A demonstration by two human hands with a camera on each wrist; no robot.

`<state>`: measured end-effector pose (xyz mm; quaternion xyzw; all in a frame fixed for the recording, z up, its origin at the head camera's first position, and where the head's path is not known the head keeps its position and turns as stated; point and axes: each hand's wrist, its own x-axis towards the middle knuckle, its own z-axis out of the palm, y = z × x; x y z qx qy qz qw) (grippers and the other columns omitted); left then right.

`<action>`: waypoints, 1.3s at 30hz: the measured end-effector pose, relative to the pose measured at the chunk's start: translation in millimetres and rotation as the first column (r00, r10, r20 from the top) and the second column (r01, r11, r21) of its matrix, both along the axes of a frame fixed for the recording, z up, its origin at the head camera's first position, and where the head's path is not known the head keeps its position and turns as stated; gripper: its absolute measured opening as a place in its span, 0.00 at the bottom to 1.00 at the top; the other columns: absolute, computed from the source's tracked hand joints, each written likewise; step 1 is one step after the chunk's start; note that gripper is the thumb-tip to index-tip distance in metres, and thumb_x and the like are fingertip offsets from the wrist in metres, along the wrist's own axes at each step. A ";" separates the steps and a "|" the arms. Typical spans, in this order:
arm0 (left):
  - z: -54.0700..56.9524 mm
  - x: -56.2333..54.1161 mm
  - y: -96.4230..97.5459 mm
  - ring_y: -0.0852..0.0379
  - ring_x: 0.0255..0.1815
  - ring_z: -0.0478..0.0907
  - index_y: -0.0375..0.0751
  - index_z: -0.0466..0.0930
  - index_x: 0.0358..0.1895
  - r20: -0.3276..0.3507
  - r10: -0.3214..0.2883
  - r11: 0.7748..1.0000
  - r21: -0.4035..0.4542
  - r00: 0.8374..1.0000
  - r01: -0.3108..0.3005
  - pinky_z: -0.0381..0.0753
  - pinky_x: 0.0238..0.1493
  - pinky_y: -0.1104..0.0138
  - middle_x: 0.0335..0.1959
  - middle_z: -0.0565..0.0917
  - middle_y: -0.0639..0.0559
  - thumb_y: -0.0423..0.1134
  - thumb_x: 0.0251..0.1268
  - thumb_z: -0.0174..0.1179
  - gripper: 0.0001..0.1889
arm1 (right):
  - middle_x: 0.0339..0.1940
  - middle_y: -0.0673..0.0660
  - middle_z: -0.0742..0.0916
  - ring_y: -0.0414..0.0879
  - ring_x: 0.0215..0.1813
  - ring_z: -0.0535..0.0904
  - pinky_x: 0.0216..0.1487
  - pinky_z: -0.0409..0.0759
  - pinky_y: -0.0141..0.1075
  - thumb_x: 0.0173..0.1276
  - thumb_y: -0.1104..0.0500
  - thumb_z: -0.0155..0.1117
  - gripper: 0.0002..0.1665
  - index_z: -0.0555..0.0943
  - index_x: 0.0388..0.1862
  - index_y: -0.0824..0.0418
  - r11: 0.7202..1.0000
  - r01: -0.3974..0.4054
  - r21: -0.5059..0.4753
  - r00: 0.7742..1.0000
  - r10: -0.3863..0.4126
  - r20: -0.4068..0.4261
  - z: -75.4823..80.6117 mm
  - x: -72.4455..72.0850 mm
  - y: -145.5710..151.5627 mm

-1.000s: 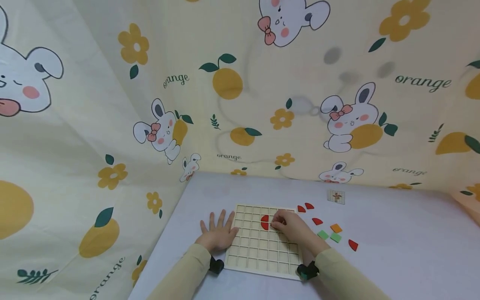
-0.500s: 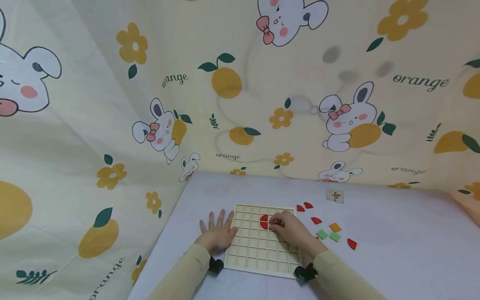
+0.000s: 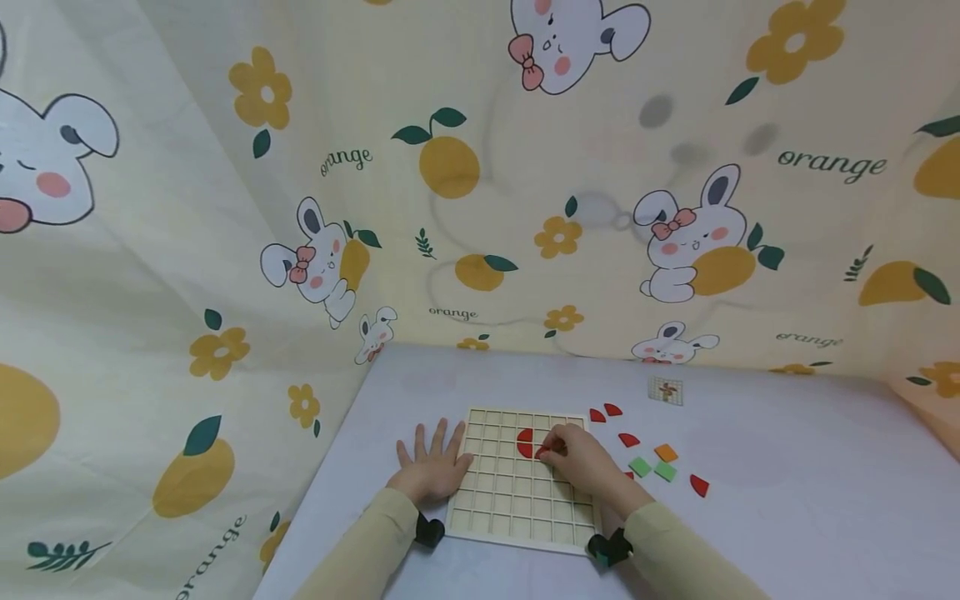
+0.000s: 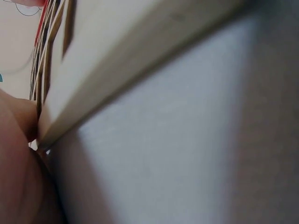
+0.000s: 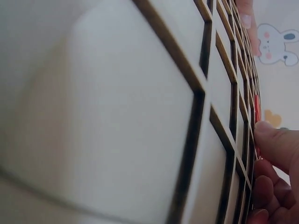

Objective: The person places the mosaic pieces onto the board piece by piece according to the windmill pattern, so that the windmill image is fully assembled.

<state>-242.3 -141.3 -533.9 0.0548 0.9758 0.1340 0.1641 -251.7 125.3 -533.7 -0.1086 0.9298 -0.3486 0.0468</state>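
Note:
A pale wooden grid board [image 3: 510, 504] lies flat on the table. Two red quarter-circle tiles [image 3: 526, 443] sit side by side in its upper middle cells, forming a half disc. Just right of them, the right hand [image 3: 581, 461] pinches another red quarter-circle tile [image 3: 542, 451] at the grid, mostly covered by the fingertips. In the right wrist view, the thumb [image 5: 275, 140] presses close to a sliver of red. The left hand [image 3: 431, 471] lies with fingers spread at the board's left edge, its thumb touching the frame.
To the right of the board are several loose red quarter-circle tiles [image 3: 700, 485], two green squares [image 3: 665, 472] and an orange square [image 3: 666, 452]. A small pattern card [image 3: 666, 391] lies farther back. A printed cloth [image 3: 480, 250] hangs behind the table.
The right hand stays over the same cells with small finger shifts; more of the red tile under its fingertips shows now. The left hand keeps its place. The head view drifts slightly.

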 end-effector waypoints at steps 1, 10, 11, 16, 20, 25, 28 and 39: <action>0.6 0.1 -0.2 0.32 0.75 0.27 0.56 0.42 0.79 -0.001 0.000 1.000 0.001 1.000 0.000 0.25 0.63 0.31 0.79 0.39 0.46 0.61 0.76 0.33 0.33 | 0.32 0.46 0.79 0.44 0.36 0.73 0.41 0.76 0.39 0.63 0.56 0.71 0.06 0.80 0.34 0.51 1.000 0.002 -0.002 1.000 -0.002 -0.003 0.5 0.4 -0.7; -0.7 -0.3 -1.5 0.32 0.75 0.27 0.56 0.42 0.79 -0.003 0.005 1.000 -0.006 1.000 -0.005 0.25 0.63 0.31 0.79 0.39 0.46 0.61 0.75 0.32 0.33 | 0.31 0.47 0.79 0.45 0.36 0.73 0.39 0.75 0.37 0.63 0.58 0.71 0.06 0.80 0.34 0.51 0.999 0.034 -0.007 0.999 -0.034 0.023 -0.8 -1.5 -5.8; -1.2 -0.4 -1.6 0.32 0.75 0.27 0.56 0.42 0.79 -0.003 0.006 1.000 -0.010 1.000 -0.006 0.25 0.63 0.31 0.79 0.39 0.46 0.62 0.75 0.32 0.33 | 0.31 0.47 0.79 0.45 0.36 0.73 0.39 0.75 0.37 0.63 0.58 0.71 0.06 0.81 0.34 0.51 0.999 0.035 -0.006 0.999 -0.035 0.024 -0.8 -1.3 -6.1; -2.3 0.1 -2.0 0.32 0.75 0.27 0.56 0.42 0.79 0.006 0.013 1.000 -0.002 1.000 -0.013 0.25 0.63 0.31 0.79 0.39 0.46 0.62 0.75 0.33 0.34 | 0.33 0.47 0.79 0.45 0.37 0.73 0.39 0.76 0.38 0.64 0.58 0.70 0.06 0.82 0.38 0.51 1.000 0.020 -0.015 0.999 -0.020 0.027 1.7 2.8 -4.5; -2.0 0.9 -1.5 0.32 0.75 0.27 0.56 0.42 0.79 0.004 0.010 1.000 -0.003 1.000 -0.010 0.25 0.63 0.31 0.79 0.39 0.46 0.62 0.75 0.33 0.34 | 0.35 0.46 0.80 0.44 0.37 0.74 0.38 0.76 0.37 0.65 0.56 0.68 0.10 0.82 0.45 0.51 0.998 0.058 -0.031 0.997 -0.056 0.049 4.7 5.4 4.6; -0.8 1.1 -0.6 0.32 0.75 0.27 0.56 0.43 0.79 0.000 0.010 1.000 0.000 1.000 -0.010 0.25 0.63 0.31 0.79 0.39 0.46 0.62 0.75 0.33 0.34 | 0.37 0.47 0.80 0.45 0.38 0.74 0.36 0.75 0.35 0.66 0.52 0.67 0.16 0.81 0.52 0.53 0.989 0.146 -0.037 0.987 -0.144 0.072 12.5 3.6 27.9; -1.0 0.8 -0.5 0.32 0.75 0.27 0.56 0.43 0.79 -0.001 0.012 1.000 -0.006 1.000 -0.012 0.25 0.63 0.31 0.79 0.39 0.46 0.62 0.75 0.33 0.34 | 0.38 0.50 0.81 0.47 0.39 0.73 0.35 0.75 0.36 0.66 0.52 0.68 0.18 0.80 0.53 0.56 0.986 0.166 -0.020 0.985 -0.164 0.054 16.8 1.4 46.2; -3.8 -0.2 -0.1 0.32 0.75 0.27 0.57 0.42 0.79 -0.011 0.006 1.000 -0.014 1.000 -0.006 0.25 0.63 0.31 0.79 0.39 0.46 0.62 0.75 0.32 0.34 | 0.45 0.57 0.81 0.52 0.43 0.75 0.39 0.80 0.40 0.65 0.52 0.69 0.23 0.78 0.56 0.60 0.975 0.214 0.055 0.975 -0.217 0.054 19.0 -3.0 94.1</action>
